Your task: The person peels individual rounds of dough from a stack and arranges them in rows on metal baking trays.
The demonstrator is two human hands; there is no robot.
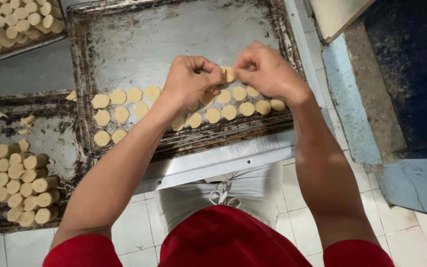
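Dough piece [229, 74], pale and small, is pinched by left hand [190, 81] and right hand [268, 71] over dough discs [124, 111] at 6 o'clock on the baking tray [174, 34].

Counts around the hands
Three metal trays [82, 74]; about nineteen dough discs [121, 114] show beneath the hands; two hands.
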